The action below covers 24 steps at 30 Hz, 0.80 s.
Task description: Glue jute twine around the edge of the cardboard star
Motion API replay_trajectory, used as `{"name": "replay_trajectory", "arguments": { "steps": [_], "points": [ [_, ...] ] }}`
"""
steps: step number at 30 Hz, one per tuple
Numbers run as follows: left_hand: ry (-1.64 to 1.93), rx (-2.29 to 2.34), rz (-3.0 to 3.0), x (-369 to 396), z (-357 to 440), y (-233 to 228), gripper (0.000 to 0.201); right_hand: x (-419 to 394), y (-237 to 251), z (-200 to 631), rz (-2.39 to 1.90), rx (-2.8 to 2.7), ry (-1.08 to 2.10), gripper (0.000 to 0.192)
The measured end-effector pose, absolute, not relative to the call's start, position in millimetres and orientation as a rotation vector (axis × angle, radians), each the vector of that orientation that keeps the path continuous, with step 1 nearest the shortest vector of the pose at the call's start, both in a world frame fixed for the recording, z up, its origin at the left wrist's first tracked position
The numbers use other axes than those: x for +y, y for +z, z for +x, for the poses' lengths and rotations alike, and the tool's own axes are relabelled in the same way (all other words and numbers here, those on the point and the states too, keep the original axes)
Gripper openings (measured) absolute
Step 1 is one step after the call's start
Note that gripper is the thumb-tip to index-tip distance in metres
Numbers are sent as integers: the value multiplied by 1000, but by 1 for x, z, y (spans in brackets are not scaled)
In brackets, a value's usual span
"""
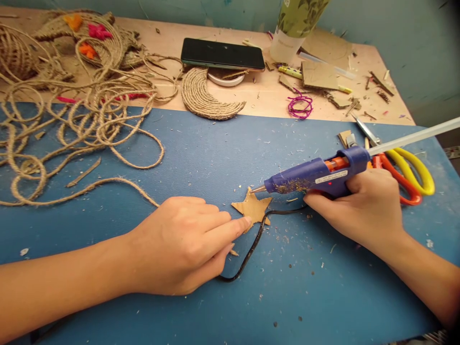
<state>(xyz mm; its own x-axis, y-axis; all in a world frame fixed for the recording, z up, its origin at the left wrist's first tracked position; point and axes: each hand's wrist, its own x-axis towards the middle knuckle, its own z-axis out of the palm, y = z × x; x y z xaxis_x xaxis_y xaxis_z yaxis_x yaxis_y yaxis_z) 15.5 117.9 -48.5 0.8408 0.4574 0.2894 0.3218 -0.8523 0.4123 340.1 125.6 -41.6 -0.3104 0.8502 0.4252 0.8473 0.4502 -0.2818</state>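
A small cardboard star (253, 208) lies flat on the blue mat (201, 158). My left hand (183, 244) rests on the mat, its fingertips pressing the star's left side. My right hand (362, 211) grips a blue hot glue gun (316, 176), whose metal nozzle touches the star's top point. A clear glue stick (413, 137) sticks out of the gun's back. The gun's black cord (251, 249) runs under the star's right edge and curls toward me.
Loose jute rope (82, 124) sprawls over the left side. A rope-covered crescent (204, 98), a black phone (223, 54), purple wire (300, 106), cardboard scraps (318, 74) and a bottle (294, 24) lie at the back. Scissors with orange and yellow handles (406, 172) sit behind my right hand.
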Motion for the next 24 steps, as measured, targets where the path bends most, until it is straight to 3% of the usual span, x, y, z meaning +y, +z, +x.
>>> {"name": "replay_trajectory", "arguments": {
  "steps": [24],
  "points": [
    [540,578,2657,117,15,-51,30,123,-42,340,-1447,-2182,10,49]
  ]
}}
